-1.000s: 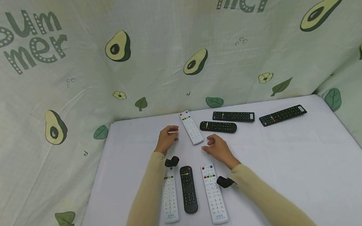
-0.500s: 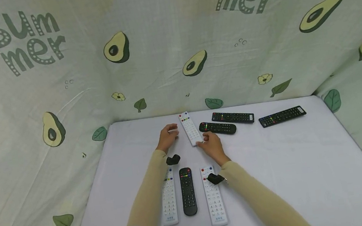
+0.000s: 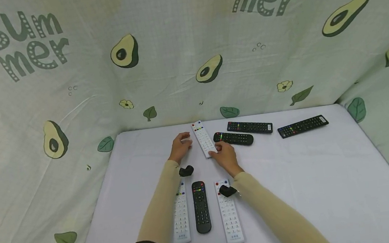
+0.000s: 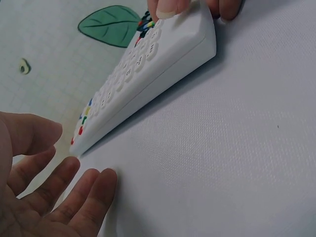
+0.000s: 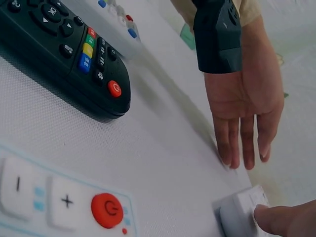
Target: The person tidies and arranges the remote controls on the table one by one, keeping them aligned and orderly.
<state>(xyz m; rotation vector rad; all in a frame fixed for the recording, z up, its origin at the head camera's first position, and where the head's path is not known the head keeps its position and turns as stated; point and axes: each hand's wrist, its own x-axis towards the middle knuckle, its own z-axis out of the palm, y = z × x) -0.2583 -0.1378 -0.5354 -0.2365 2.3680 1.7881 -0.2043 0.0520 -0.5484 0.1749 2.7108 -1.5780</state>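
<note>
- White remote control [image 3: 202,136]: lies slanted at the table's [image 3: 333,185] far edge, its near end under the right hand.
- Right hand [image 3: 226,157]: grips that near end, thumb on the top face, fingers curled at the side.
- Left hand [image 3: 179,147]: fingers loosely spread, holding nothing, a narrow gap from the remote's left edge.
- Readable writing: "OK" on the front black remote [image 3: 201,207]; "+" and "−" on the front-right white remote [image 3: 231,222]; "summer" on the fabric backdrop [image 3: 168,27].
- The rightmost black remote's [image 3: 303,126] white label is too small to read.
- Two more black remotes, a rounded one [image 3: 234,138] and a squared one [image 3: 250,127], lie just right of the gripped remote.
- A front-left white remote [image 3: 181,220] lies partly under the left sleeve.
</note>
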